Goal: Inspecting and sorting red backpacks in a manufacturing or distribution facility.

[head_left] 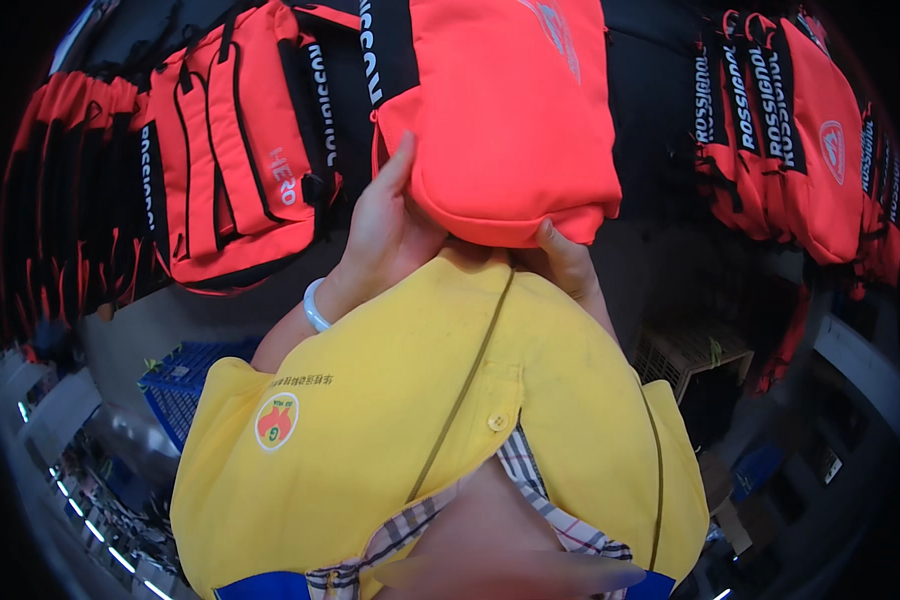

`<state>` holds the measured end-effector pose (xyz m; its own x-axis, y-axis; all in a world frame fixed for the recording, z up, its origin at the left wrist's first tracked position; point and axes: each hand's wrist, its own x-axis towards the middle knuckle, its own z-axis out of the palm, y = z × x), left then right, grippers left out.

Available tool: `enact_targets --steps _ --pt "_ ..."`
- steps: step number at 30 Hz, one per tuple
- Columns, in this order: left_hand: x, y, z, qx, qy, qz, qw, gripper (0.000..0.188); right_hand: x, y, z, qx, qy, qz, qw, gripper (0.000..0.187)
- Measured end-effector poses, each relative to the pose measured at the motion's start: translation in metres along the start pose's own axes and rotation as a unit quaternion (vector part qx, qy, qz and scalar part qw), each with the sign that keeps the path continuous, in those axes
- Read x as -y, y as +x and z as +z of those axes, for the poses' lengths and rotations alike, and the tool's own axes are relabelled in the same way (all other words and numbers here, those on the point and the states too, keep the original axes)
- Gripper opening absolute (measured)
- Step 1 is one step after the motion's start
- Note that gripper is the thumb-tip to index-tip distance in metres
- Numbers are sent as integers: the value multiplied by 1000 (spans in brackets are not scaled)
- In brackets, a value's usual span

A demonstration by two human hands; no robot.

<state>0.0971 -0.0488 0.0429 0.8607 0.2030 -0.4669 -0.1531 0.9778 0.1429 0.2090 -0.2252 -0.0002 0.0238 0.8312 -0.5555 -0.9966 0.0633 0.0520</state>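
A bright red backpack [510,130] with a black, white-lettered side panel is right in front of me, its bottom end toward my body. My left hand [395,215] grips its lower left corner, thumb on the side and the other fingers hidden underneath. At the lower right corner, my right hand [567,262] holds the bottom edge with the thumb on top; its remaining fingers are out of sight beneath. Left of it lies another red and black backpack [235,150], with its straps facing up.
A row of packed red and black backpacks [70,200] stands at the far left, and more backpacks [820,150] stand at the right. Below are a blue plastic crate [175,385] on the left and a brownish crate [695,350] on the right.
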Motion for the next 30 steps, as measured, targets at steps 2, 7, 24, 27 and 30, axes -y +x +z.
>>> enact_targets --steps 2,7,24,27,30 --pt "-6 0 -4 -5 1 23 1000 49 0 6 -16 46 -68 -23 996 77" --pt "-13 10 -24 -7 -7 74 997 47 5 15 -52 106 -160 -90 977 72" --pt "-126 9 -148 -157 107 138 972 50 17 -13 17 -25 26 -297 954 58" --pt "-133 10 -174 -188 115 131 966 51 27 -19 11 85 64 -274 956 65" --pt "-134 6 -188 -236 151 124 952 50 14 -23 12 13 49 -218 975 69"
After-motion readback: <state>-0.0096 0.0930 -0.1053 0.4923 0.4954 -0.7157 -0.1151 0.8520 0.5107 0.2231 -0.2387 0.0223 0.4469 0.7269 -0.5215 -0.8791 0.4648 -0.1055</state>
